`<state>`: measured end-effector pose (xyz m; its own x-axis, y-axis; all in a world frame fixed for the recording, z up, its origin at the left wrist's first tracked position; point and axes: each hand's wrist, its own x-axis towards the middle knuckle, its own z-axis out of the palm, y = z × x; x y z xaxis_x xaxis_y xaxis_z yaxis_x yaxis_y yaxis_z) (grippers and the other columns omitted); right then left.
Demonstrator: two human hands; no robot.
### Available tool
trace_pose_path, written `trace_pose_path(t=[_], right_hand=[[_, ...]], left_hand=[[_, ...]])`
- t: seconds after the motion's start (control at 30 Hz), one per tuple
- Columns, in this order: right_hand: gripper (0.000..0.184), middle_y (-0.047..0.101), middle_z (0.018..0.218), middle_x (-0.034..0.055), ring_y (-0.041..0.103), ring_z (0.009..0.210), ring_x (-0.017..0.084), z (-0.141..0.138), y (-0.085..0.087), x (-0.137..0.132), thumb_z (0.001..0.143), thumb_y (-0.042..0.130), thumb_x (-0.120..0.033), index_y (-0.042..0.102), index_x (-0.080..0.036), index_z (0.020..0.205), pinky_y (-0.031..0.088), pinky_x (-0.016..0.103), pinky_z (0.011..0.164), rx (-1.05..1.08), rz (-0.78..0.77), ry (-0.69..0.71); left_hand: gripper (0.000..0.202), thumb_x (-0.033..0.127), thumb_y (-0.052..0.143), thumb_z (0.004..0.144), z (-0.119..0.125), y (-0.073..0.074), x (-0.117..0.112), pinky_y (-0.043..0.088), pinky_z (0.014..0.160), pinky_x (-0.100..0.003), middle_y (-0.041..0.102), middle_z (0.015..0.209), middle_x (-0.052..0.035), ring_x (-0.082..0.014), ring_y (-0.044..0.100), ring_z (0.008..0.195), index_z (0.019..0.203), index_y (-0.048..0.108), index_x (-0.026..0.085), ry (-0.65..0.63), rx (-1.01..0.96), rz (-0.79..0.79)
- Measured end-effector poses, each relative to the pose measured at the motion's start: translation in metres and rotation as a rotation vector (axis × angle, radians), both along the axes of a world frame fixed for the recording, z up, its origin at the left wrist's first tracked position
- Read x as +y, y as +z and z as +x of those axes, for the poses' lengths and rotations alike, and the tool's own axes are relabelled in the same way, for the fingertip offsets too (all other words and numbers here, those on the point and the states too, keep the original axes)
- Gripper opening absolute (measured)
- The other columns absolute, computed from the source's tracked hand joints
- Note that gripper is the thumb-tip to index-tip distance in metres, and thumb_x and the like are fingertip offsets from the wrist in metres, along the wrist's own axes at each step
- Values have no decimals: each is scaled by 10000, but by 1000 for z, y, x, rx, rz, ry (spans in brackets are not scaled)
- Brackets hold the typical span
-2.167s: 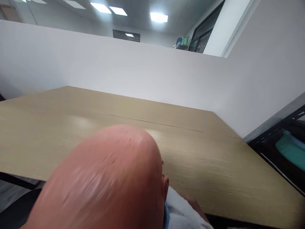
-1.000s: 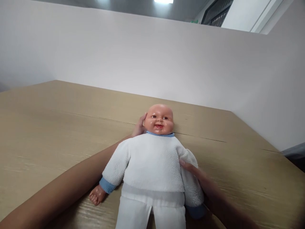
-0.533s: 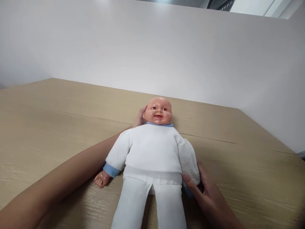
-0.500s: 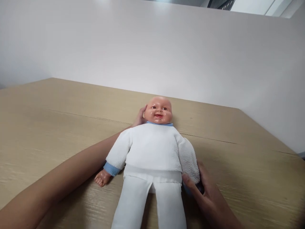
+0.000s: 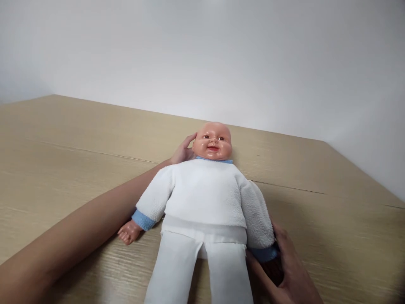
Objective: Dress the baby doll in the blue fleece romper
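Mostly hidden, left hand [image 5: 182, 153] cupped behind doll [image 5: 205, 198] head; right hand [image 5: 284, 270] around its cuff, grip unclear.

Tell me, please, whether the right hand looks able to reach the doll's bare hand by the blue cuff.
Probably yes: the right hand would cross over the white-trousered legs to the bare doll hand, which lies uncovered.

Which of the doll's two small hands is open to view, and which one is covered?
The doll's hand beside the person's left forearm shows bare; the other is hidden inside the right hand.
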<state>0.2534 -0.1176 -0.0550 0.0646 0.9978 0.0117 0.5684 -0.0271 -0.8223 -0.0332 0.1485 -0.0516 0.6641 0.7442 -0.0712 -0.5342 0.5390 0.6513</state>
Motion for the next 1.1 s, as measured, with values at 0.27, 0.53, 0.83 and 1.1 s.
trace_pose_path(t=[0.27,0.53,0.83,1.1], right_hand=[[824,557,1675,182,559,1526,423,1,-6,-13,987,730,-605,421,-299,1687,450,598,1294,-20,7,4],[839,631,1612,180,627,1468,425,6,-8,-15,985,751,-551,417,-280,1706,531,563,1241,-39,54,35],[725,622,1622,164,673,1428,398,7,-6,-17,1021,694,-572,432,-316,1647,635,534,1126,-125,57,57],[737,676,1574,173,688,1411,423,4,-4,-14,992,729,-579,478,-284,1619,696,504,1008,-93,60,38]], left_hand=[[776,702,451,1052,1,-1,2,342,1372,-488,832,1330,-127,-388,653,1471,1481,716,112,-57,30,19],[656,633,504,1086,-3,1,0,360,1367,-490,830,1336,-131,-388,657,1468,1447,747,142,-65,84,158],[524,563,701,1030,0,13,-20,444,1334,-491,813,1380,-135,-387,657,1465,1333,797,146,78,202,314],[510,588,738,960,0,12,-18,476,1300,-515,834,1329,-135,-413,662,1450,1201,838,150,91,253,305]])
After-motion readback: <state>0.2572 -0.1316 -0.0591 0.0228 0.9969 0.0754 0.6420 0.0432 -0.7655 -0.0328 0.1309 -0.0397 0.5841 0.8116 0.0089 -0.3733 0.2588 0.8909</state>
